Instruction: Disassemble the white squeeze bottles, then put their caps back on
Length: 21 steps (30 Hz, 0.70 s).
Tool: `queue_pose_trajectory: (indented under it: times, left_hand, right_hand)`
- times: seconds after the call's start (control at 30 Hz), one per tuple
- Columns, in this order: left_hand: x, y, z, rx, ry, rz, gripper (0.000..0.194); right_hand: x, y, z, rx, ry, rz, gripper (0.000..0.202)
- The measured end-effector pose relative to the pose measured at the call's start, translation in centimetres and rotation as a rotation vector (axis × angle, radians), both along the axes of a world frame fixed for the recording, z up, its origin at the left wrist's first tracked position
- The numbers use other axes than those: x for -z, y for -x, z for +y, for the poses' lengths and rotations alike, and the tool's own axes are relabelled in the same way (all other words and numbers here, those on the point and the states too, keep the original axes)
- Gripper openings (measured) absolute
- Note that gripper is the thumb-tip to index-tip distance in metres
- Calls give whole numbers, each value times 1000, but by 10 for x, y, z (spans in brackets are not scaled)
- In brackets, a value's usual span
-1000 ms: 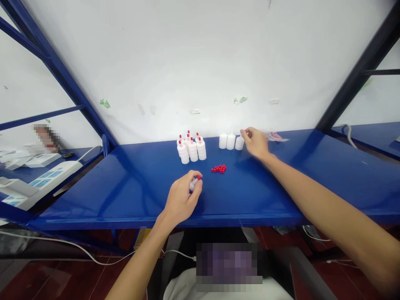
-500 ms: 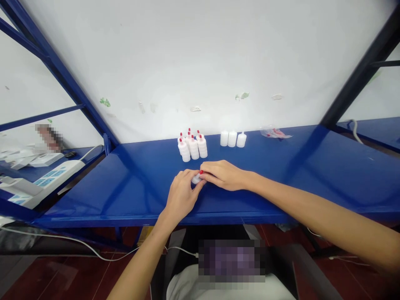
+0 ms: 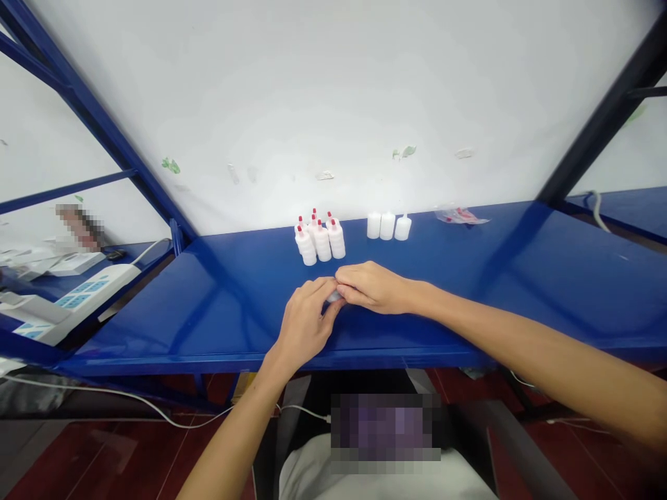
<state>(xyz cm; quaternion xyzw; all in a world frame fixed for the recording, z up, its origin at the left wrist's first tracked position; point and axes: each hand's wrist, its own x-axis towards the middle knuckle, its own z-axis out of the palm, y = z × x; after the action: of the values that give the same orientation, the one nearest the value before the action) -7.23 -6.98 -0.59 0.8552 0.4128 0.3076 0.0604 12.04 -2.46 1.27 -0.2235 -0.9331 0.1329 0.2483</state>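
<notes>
Near the table's front middle, my left hand (image 3: 307,318) is closed around a small white squeeze bottle (image 3: 334,296), of which only a sliver shows between the fingers. My right hand (image 3: 372,288) is pinched over the bottle's nozzle end, touching the left fingertips. The red cap there is now hidden under the right fingers. Behind my hands stands a cluster of several white bottles with red-tipped nozzles (image 3: 323,244), upright and close together.
To the right of the cluster, three white bottles (image 3: 386,226) without red tips stand in a row. A clear plastic bag with red pieces (image 3: 461,217) lies farther right on the blue table (image 3: 229,298). A white power strip (image 3: 83,302) is at the left, beyond the blue frame post (image 3: 117,142).
My right fingers have closed farther over the nozzle end, covering the red cap that showed before. The view has shifted slightly; the standing bottles have not moved.
</notes>
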Motion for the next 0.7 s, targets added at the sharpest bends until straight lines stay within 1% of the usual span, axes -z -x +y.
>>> queue_pose_trajectory:
  times: [0.07, 0.13, 0.2, 0.27, 0.3, 0.37, 0.43, 0.5, 0.6, 0.7]
  left_hand:
    - [2, 1, 0, -16, -39, 0, 19]
    - [4, 2, -1, -50, -85, -47, 23]
    - [4, 3, -1, -83, -110, -117, 27]
    - [3, 2, -1, -92, -79, -158, 26]
    - [2, 1, -1, -90, -49, -163, 25]
    - [1, 0, 0, -89, 14, -166, 26]
    - [0, -1, 0, -97, 54, -169, 27]
    - [0, -1, 1, -100, 86, -150, 26]
    - [0, -1, 0, -98, 123, -100, 27]
    - [-1, -1, -1, -98, 135, -58, 27]
  right_hand:
    - [-2, 1, 0, 0, 78, 61, 28]
    - [-6, -2, 1, 47, 166, 153, 34]
    - [-12, -11, 6, 147, 216, 255, 37]
    - [-17, -26, 15, 257, 186, 261, 36]
    - [-18, -34, 22, 305, 145, 195, 34]
    - [-16, -52, 35, 413, 81, -14, 30]
    - [-11, -65, 48, 538, 84, -195, 26]
    - [-5, -73, 56, 615, 125, -313, 25]
    - [1, -75, 60, 616, 175, -402, 26]
    - [2, -71, 58, 569, 181, -397, 28]
